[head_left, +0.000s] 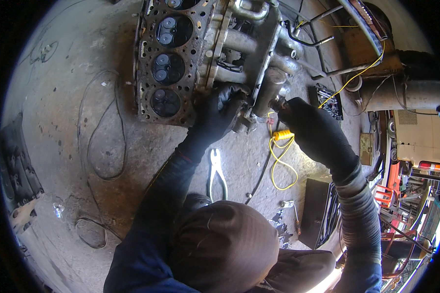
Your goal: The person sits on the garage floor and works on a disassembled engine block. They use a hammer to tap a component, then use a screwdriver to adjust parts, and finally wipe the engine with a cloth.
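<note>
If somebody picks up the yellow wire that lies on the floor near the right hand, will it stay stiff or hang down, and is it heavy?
The yellow wire would probably hang limp: it lies in loose loops on the concrete floor. It looks thin, so likely light. It runs up past the right hand toward the machinery, so it may snag or pull taut if lifted.

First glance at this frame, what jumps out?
The rusty cylinder head at top centre, its round chambers in a row, lying on the concrete floor. Both gloved hands meet at its lower right corner by the manifold pipes: left hand on the casting, right hand beside it. Below them lie pliers and a yellow wire looping across the floor.
</note>
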The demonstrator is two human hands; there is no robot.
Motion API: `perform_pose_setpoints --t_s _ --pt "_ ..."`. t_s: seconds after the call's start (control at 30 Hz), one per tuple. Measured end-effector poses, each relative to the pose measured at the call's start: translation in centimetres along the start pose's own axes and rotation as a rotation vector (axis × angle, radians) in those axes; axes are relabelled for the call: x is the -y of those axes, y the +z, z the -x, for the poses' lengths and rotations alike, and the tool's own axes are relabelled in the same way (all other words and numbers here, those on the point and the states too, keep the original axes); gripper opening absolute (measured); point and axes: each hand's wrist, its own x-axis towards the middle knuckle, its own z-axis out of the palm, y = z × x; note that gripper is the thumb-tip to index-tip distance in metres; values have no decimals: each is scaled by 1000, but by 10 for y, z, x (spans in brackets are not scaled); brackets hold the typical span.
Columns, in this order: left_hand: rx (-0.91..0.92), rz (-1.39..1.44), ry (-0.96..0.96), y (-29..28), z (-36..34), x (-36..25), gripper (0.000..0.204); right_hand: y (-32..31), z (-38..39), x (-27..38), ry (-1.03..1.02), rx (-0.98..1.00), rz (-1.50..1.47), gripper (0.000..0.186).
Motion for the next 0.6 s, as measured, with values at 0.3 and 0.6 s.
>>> perform_pose_setpoints --t_s 0.3,0.6 --pt "103 -60 -83 -11 0 2 25 -20 2 -5 -20 -152 -24 29" --pt "28 -135 7 -6 -1 -2 19 5 -1 -6 17 -45 -77 33"
